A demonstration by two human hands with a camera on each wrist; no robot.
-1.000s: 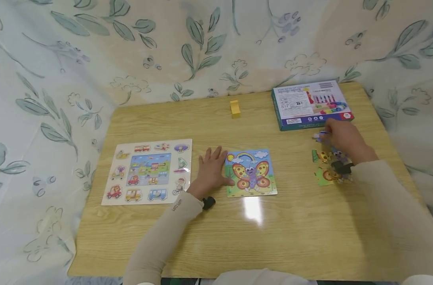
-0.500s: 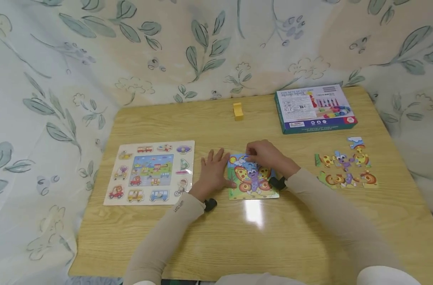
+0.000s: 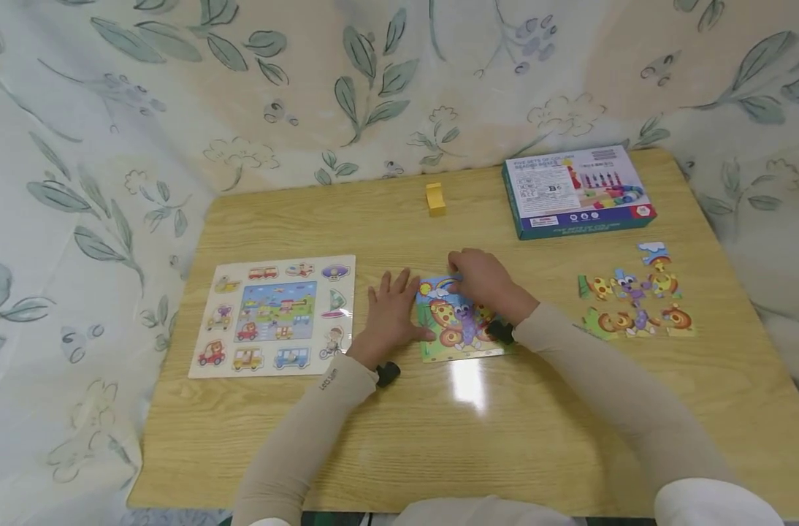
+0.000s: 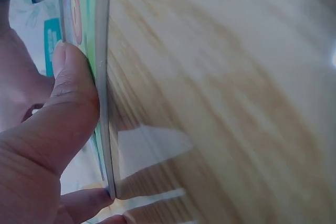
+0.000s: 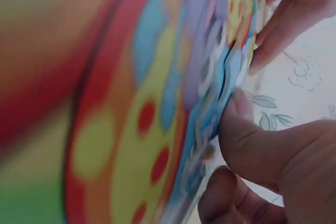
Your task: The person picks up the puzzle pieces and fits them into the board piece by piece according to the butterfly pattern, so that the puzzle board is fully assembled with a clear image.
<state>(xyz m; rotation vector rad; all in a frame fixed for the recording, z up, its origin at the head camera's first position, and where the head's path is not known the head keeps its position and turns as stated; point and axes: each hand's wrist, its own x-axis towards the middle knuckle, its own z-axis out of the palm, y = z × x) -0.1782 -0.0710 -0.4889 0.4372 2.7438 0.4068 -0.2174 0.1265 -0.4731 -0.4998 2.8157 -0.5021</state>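
spreads the left hand at the left edge of the butterfly puzzle, with fingers straight and apart and with the thumb on top of the picture. bends the right hand over the top edge of the puzzle, with fingers curled in, pinching a blue piece at the thumb tip. reaches with both arms from the near side of the table, hiding some of the puzzle's right side under the right wrist. has the puzzle flat on the wood, near the middle. shows a car and bus board on the left, close to the left wrist. shows wide wood from the puzzle to the loose pieces on the right, and more down to the table's near edge. has a box and a yellow block along the back.
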